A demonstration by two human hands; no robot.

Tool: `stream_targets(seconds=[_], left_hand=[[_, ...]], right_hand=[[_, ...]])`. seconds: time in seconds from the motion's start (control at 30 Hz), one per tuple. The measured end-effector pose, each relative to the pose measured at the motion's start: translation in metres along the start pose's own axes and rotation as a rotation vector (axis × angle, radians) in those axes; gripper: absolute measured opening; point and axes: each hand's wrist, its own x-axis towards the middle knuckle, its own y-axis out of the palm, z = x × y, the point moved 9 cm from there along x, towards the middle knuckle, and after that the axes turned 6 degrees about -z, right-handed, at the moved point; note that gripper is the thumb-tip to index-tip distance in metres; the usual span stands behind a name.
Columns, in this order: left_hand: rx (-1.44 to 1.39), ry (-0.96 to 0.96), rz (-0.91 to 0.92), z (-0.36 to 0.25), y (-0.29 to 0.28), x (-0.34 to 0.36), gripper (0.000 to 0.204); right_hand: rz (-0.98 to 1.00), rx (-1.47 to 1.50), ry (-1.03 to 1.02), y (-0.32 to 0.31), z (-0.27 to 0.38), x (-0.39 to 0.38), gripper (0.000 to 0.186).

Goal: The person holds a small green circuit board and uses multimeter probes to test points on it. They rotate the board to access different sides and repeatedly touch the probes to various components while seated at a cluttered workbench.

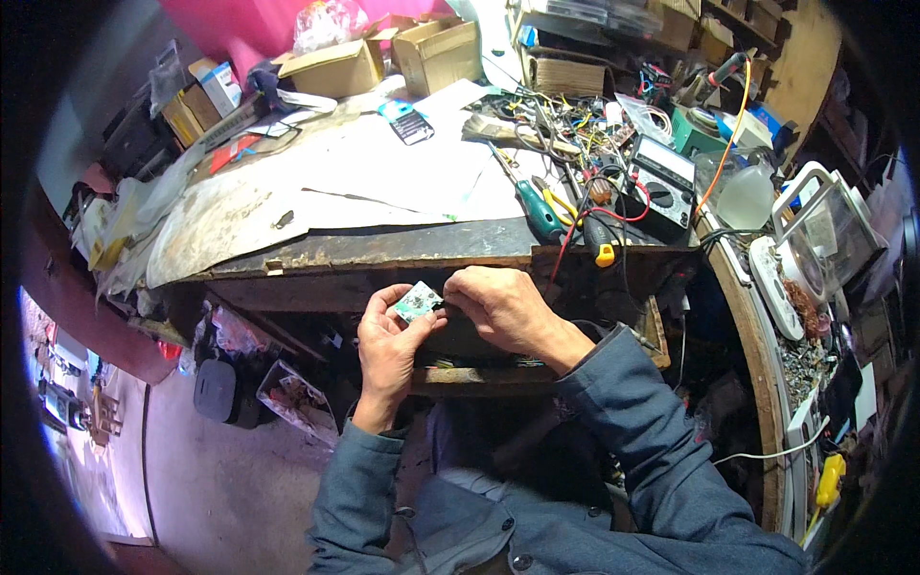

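A small green-and-white circuit board (pixel 418 301) is gripped between the thumb and fingers of my left hand (pixel 385 343), just in front of the bench edge. Close to the board's right edge, the fingers of my right hand (pixel 503 311) are pinched together. Whatever they hold, if anything, is too small or hidden to make out. Beyond my right hand, a green-handled screwdriver (pixel 539 209) and yellow-handled pliers (pixel 559 201) lie on the bench. Beside them sits an analog multimeter (pixel 661 182) with red and black leads.
Stained white paper (pixel 335 182) covers much of the bench (pixel 383 251). Cardboard boxes (pixel 436 57) stand at the back, near a heap of wires and parts (pixel 575 120). An open drawer (pixel 489 377) lies below my hands. At right are a magnifier lamp (pixel 805 259) and a clear bottle (pixel 746 199).
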Motion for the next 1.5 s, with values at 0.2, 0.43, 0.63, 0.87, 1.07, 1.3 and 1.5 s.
stream_targets(seconds=[0.2, 0.43, 0.63, 0.87, 1.07, 1.3, 1.5], left_hand=[[0.021, 0.036, 0.005, -0.001, 0.001, 0.000, 0.042], [0.029, 0.056, 0.002, -0.002, 0.001, 0.000, 0.043], [0.017, 0.062, -0.011, -0.004, 0.003, 0.000, 0.044], [0.049, 0.054, -0.008, -0.002, 0.000, 0.000, 0.046], [-0.113, 0.017, 0.058, 0.000, -0.001, 0.000, 0.040], [-0.066, 0.008, 0.085, 0.000, 0.001, -0.003, 0.056], [-0.083, -0.005, 0.133, 0.006, 0.004, 0.000, 0.054]], right_hand=[[-0.059, 0.028, 0.034, -0.004, 0.002, 0.001, 0.010], [0.005, 0.051, 0.021, -0.001, 0.005, 0.001, 0.010], [-0.040, 0.042, 0.024, -0.002, 0.002, 0.000, 0.014], [-0.020, 0.028, 0.030, 0.003, 0.004, -0.001, 0.015], [-0.026, 0.016, 0.038, 0.003, 0.003, -0.001, 0.016], [-0.039, 0.004, 0.064, 0.003, -0.002, -0.002, 0.015], [-0.049, 0.014, 0.073, 0.001, -0.001, -0.002, 0.015]])
